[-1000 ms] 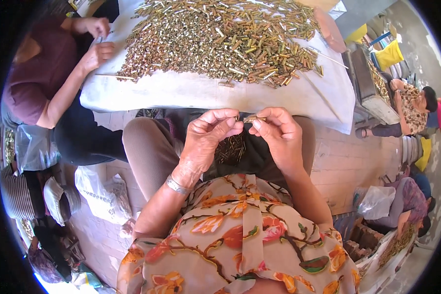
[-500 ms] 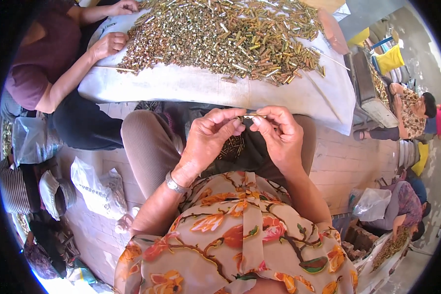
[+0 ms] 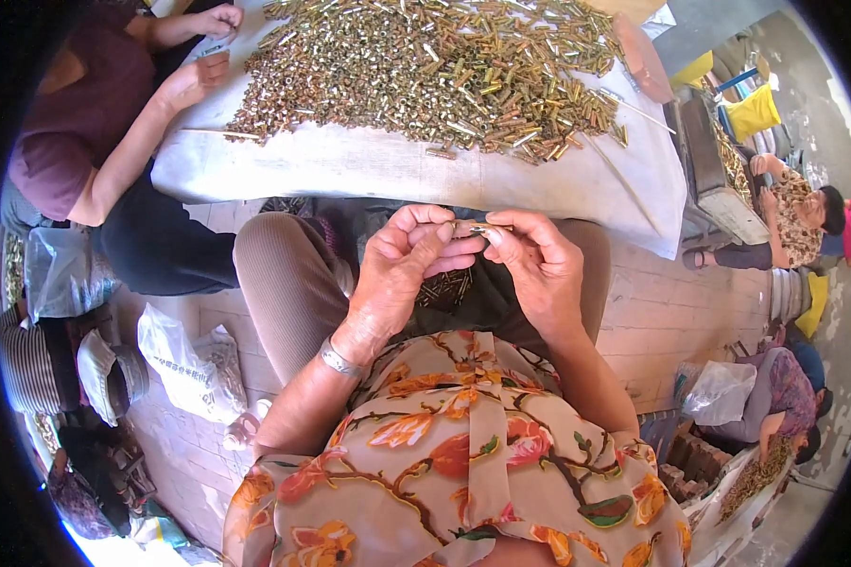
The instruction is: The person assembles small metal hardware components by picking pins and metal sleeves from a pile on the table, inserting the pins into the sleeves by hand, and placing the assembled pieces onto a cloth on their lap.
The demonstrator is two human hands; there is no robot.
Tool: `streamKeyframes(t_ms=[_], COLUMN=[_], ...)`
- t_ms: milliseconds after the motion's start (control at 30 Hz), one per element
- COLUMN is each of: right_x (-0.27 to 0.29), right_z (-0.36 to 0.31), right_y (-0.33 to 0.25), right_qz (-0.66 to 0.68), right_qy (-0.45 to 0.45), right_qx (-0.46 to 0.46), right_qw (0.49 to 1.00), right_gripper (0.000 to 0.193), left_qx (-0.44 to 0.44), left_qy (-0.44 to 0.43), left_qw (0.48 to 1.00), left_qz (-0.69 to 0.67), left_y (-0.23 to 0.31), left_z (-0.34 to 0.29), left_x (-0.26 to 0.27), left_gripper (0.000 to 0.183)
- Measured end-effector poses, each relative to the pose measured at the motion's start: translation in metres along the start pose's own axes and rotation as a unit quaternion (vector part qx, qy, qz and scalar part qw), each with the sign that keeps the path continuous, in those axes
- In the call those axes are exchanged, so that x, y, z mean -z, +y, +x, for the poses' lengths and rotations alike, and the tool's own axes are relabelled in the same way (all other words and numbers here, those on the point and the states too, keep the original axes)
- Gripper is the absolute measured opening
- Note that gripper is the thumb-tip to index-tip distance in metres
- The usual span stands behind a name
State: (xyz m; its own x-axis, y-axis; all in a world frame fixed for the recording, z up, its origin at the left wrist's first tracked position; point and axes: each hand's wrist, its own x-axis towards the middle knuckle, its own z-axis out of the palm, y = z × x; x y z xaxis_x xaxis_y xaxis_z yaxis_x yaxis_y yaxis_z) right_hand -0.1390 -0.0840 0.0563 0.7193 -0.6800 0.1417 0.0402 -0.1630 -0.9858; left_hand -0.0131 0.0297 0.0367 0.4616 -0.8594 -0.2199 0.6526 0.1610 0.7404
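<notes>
Above my lap, my left hand and my right hand meet at a small brass-coloured metal cylinder. Right thumb and forefinger pinch it at one end. At its other end the left thumb and forefinger are closed, while the other left fingers stretch beneath it. Whether the two hands hold one piece or two parts fitted together, I cannot make out. Ahead, a large heap of similar metal cylinders covers much of a white-sheeted table. Below my hands lie more small metal pieces, partly hidden.
At the left, a co-worker's hands hold a small pale item beside the heap. Thin sticks rest on the sheet. A white plastic bag stands on the brick floor at left. Other people sit at the right, near another table.
My left fingers have shifted along the piece, the lower ones now stretched under it. My right hand has barely moved. The co-worker's hands have drawn back from the heap with a pale item.
</notes>
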Motion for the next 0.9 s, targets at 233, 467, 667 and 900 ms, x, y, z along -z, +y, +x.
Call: streamKeyframes(t_ms=[233, 467, 667, 900], right_x=[-0.003, -0.005, -0.002, -0.002], right_z=[-0.001, 0.000, 0.001, 0.002], right_y=[0.001, 0.001, 0.002, -0.002], right_qz=[-0.002, -0.014, -0.040, -0.060], right_qy=[-0.009, -0.011, -0.020, -0.025], right_qx=[-0.009, 0.000, 0.012, 0.031], right_qw=[1.000, 1.000, 0.999, 0.997], right_gripper=[0.017, 0.016, 0.016, 0.016], left_qx=[-0.103, -0.123, -0.139, -0.148], left_qy=[-0.006, 0.012, 0.022, 0.024], left_qw=[0.989, 0.988, 0.984, 0.985], left_qz=[0.101, 0.097, 0.110, 0.091], left_y=[-0.010, -0.013, -0.016, -0.013], left_z=[-0.002, -0.002, -0.004, -0.005], left_x=[0.000, -0.001, -0.002, -0.002], left_gripper=[0.015, 0.015, 0.015, 0.016])
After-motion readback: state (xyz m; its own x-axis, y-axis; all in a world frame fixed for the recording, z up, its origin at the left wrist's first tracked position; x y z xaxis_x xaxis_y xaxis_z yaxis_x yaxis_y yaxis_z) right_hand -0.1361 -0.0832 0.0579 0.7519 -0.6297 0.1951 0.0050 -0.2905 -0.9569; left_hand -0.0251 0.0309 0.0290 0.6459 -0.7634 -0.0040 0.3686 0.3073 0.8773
